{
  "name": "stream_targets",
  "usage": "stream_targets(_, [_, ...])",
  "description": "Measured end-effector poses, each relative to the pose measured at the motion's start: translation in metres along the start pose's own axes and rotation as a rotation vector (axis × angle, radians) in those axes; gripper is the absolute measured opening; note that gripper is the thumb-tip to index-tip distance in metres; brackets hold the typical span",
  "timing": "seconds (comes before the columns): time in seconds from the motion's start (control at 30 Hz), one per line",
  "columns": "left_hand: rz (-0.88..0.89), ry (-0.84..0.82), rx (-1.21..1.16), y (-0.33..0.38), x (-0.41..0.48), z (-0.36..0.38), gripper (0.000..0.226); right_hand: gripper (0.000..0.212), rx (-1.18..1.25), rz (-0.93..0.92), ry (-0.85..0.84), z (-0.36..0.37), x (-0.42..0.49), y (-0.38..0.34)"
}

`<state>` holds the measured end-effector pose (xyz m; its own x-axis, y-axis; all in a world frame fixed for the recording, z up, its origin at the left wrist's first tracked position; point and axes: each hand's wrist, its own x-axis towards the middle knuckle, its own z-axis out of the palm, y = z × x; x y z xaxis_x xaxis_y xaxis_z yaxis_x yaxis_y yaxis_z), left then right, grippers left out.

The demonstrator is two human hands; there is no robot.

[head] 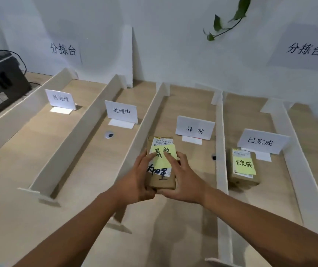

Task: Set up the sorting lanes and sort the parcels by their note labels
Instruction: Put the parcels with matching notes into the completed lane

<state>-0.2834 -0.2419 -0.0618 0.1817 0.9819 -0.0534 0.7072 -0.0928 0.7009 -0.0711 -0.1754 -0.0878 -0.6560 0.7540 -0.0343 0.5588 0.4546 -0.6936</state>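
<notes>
Four lane signs [121, 111] on wooden table [19, 218]

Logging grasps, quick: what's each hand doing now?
Left hand: grips the parcel at its left edge.
Right hand: holds the same parcel, fingers on its yellow note.

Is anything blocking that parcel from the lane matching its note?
Nothing visible does. The left hand and right hand hold the brown cardboard parcel over the lane of the white 异常 sign.
</notes>
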Motion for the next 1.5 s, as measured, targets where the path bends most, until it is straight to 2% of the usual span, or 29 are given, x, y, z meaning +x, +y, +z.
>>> stream_targets(0.13, [0.011, -0.080, 0.009, -0.052, 0.064, -0.011, 0.119, 0.123, -0.008, 0.144, 0.050, 0.018, 0.057, 0.019])
stream_targets(0.4, [-0.060, -0.212, 0.050, -0.133, 0.155, 0.001, 0.127, 0.124, 0.005, 0.223, 0.043, 0.049, 0.140, 0.079])
stream_targets(0.6, [-0.144, -0.261, 0.106, -0.163, 0.174, 0.027, 0.124, 0.124, -0.004, 0.257, -0.054, 0.075, 0.161, 0.115])
stream_targets(0.83, [-0.178, -0.210, 0.136, -0.166, 0.179, 0.036, 0.130, 0.124, 0.000, 0.274, -0.058, 0.073, 0.166, 0.117])
stream_targets(0.97, [-0.114, -0.182, 0.254, -0.134, 0.169, 0.026, 0.136, 0.120, -0.045, 0.339, 0.007, 0.040, 0.129, 0.093])
stream_targets(1.03, [0.015, -0.126, 0.261, -0.105, 0.167, 0.017, 0.129, 0.109, -0.122, 0.362, 0.077, 0.009, 0.094, 0.081])
stream_targets(1.17, [0.227, -0.177, 0.312, -0.014, 0.173, 0.021, 0.106, 0.092, -0.331, 0.442, 0.270, -0.070, -0.008, 0.067])
stream_targets(1.3, [0.424, -0.216, 0.256, 0.098, 0.160, 0.057, 0.102, 0.085, -0.428, 0.575, 0.483, -0.132, -0.139, 0.050])
stream_targets(1.5, [0.719, -0.306, 0.172, 0.260, 0.102, 0.158, 0.105, 0.084, -0.515, 0.766, 0.648, -0.162, -0.343, 0.019])
